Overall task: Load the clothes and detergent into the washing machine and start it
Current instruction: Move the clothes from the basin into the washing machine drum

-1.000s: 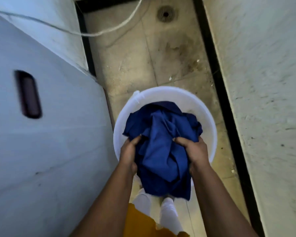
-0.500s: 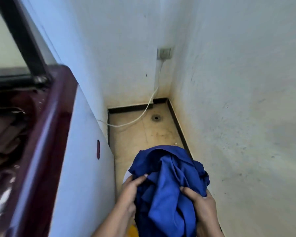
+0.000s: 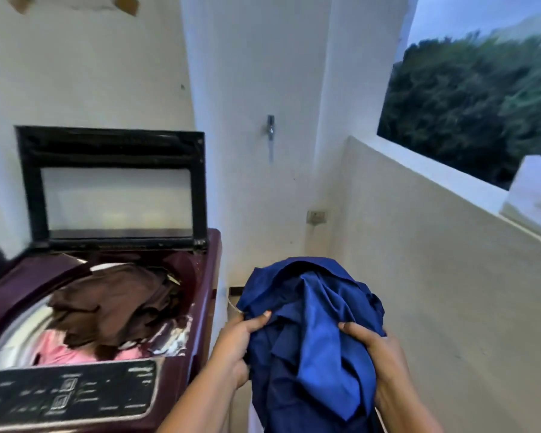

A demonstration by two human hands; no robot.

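A bundle of blue cloth (image 3: pixel 313 332) hangs at chest height to the right of the washing machine (image 3: pixel 205 276). My left hand (image 3: pixel 236 342) grips its left side and my right hand (image 3: pixel 380 357) grips its right side. The maroon top-loading machine stands at the left with its lid (image 3: pixel 113 185) raised against the wall. Brown clothes (image 3: pixel 113 301) and a pink garment (image 3: pixel 60 348) lie in the drum. The dark control panel (image 3: pixel 69 392) runs along the machine's front edge.
A white wall stands behind the machine, with a tap (image 3: pixel 270 126) and a wall socket (image 3: pixel 316 217) in the corner. A low parapet wall (image 3: pixel 450 260) closes the right side, with trees beyond it.
Both hands have lifted the blue cloth out of the white bucket on the floor up to the machine's height. The view has swung up, and the open drum is now in sight.
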